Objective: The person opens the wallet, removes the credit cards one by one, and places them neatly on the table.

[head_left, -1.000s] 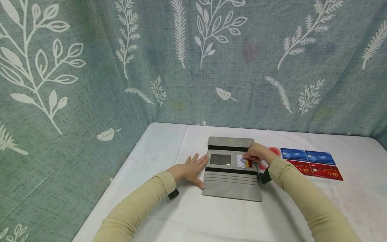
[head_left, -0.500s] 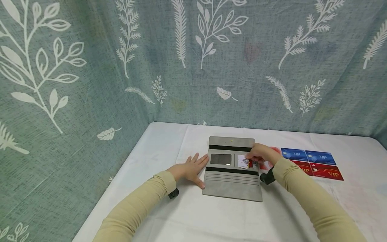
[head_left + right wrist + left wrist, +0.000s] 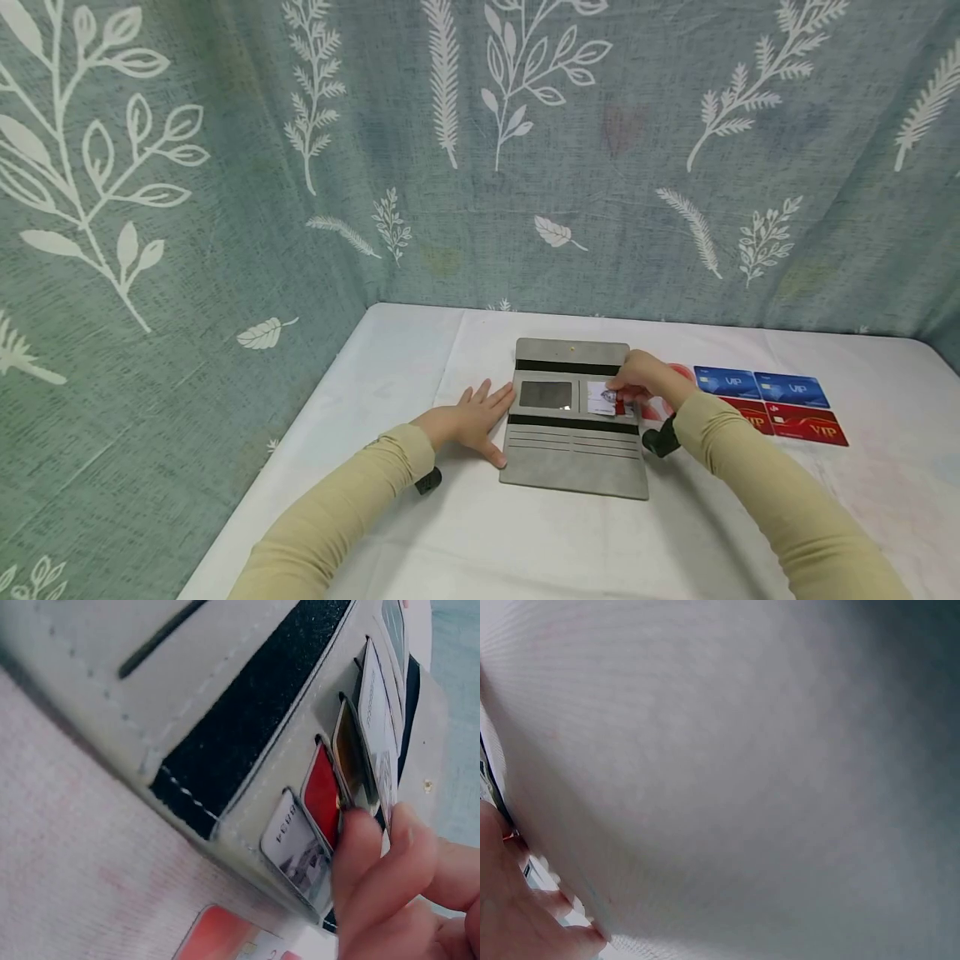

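Observation:
A long grey wallet [image 3: 573, 475] lies unfolded and flat on the white cloth. My left hand [image 3: 468, 422] rests beside its left edge, palm down with fingers spread, fingertips right at the edge. My right hand [image 3: 643, 379] is over the card slots at the right and pinches a white card [image 3: 377, 724] between thumb and fingers. In the right wrist view, a gold card [image 3: 349, 750], a red card [image 3: 321, 796] and a grey printed card [image 3: 295, 847] stand in neighbouring slots. Fingers hide the lower right end of the white card.
Two blue VIP cards [image 3: 792, 390] and two red VIP cards [image 3: 810, 426] lie in a block right of the wallet. Pinkish-red cards [image 3: 681, 377] lie partly behind the right wrist. A patterned green curtain [image 3: 480, 208] hangs behind and left of the table.
The right hand has shifted slightly over the slots. The gold strip visible beside the white card earlier is now covered in the head view. The left hand has stayed in place.

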Available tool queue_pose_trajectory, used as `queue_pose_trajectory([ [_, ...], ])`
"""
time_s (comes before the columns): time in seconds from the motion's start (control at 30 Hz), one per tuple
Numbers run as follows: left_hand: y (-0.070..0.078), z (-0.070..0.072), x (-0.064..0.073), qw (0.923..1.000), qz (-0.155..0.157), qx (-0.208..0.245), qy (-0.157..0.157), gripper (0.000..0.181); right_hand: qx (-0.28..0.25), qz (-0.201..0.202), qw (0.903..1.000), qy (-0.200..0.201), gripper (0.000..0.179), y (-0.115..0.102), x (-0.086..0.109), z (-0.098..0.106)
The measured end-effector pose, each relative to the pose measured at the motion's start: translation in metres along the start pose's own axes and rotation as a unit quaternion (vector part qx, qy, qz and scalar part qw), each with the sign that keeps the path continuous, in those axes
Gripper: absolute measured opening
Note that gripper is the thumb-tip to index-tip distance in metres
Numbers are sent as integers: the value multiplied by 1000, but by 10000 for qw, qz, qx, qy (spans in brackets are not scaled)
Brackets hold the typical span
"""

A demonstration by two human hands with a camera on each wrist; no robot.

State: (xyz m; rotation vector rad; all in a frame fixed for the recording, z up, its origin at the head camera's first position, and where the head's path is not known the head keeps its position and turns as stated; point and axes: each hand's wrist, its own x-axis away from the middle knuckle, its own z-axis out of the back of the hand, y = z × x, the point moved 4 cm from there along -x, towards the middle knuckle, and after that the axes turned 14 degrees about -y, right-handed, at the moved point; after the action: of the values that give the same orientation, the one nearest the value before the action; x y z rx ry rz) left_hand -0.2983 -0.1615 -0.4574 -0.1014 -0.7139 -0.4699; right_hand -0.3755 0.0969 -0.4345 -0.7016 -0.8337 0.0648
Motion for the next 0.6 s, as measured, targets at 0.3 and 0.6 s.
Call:
queue_pose_trajectory([
  [0.3, -2, -1, -2, 10000, -39, 36, -7, 117, -659, 334, 9964, 408, 14, 3, -2, -6],
  [0.6, -1, 1, 0, 10000, 16, 35, -21, 117, -1173, 464, 9918, 226, 23, 6, 6, -10],
])
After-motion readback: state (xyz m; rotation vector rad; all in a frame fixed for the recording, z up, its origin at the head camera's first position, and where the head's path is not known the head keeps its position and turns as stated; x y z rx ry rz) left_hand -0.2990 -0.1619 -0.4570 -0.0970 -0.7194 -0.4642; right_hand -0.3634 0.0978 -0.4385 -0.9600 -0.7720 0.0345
